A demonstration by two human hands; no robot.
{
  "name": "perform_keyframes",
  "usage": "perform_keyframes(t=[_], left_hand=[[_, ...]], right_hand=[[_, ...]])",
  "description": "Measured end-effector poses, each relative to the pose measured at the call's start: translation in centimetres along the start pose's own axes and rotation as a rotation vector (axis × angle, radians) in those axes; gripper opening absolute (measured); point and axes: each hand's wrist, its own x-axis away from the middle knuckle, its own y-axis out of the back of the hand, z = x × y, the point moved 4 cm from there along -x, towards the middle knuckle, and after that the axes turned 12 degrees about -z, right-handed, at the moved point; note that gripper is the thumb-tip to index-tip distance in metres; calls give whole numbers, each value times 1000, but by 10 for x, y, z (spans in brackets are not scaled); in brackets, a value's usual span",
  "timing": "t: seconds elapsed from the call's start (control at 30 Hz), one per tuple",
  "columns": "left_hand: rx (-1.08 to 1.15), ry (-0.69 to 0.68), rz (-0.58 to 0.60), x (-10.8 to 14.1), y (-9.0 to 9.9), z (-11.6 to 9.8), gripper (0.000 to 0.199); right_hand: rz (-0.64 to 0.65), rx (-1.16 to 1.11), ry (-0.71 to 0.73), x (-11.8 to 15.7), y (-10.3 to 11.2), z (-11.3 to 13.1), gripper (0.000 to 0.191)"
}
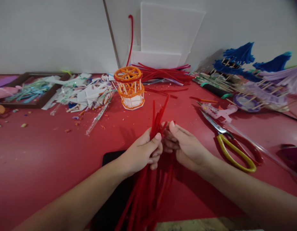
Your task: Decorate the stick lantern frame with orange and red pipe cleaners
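Observation:
A bundle of red pipe cleaners is wrapped in the fingers of my left hand, with short ends standing up above the fist and long ends hanging below. My right hand is right beside it, its thumb and fingers pinched on red pipe cleaners from the same bundle. Exactly how many strands the right hand grips is hidden by its fingers. Beyond the hands stands a small round tower frame of white sticks with orange fuzzy rings.
Scissors and a pink glue gun lie at right, near blue and lilac fuzzy models. More red pipe cleaners lie at the back before white boards. Scraps and a brown tray sit left. A black flat object is under my left arm.

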Motion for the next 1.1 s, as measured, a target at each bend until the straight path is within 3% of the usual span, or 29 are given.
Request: perform_keyframes(t=[0.17, 0.33, 0.4, 0.57, 0.7, 0.83, 0.97, 1.1], left_hand=[[25, 90, 17, 1, -2, 1, 11], [37, -26, -45, -2, -1, -5, 4], [5, -73, -54, -3, 0, -6, 4], [-76, -139, -78, -3, 2, -4, 16], [-58, -145, -114, -4, 2, -4, 24], [-35, -70, -234, -4, 4, -4, 13], [-27, -103, -286, -3, 6, -6, 10], [-33, -134, -319, -3, 11, -6, 25]], right_hand=[[-64, 90, 32, 4, 1, -4, 36], [-168, 77, 94, 1, 5, 3, 29], [-139, 93, 76, 2, 3, 2, 26], [75, 251, 8, 7, -5, -8, 32], [-8, 202, 51, 5, -2, -5, 24], [-69, 149, 29, 2, 2, 2, 27], [-47, 204, 39, 0, 2, 3, 41], [46, 277, 102, 2, 1, -2, 38]])
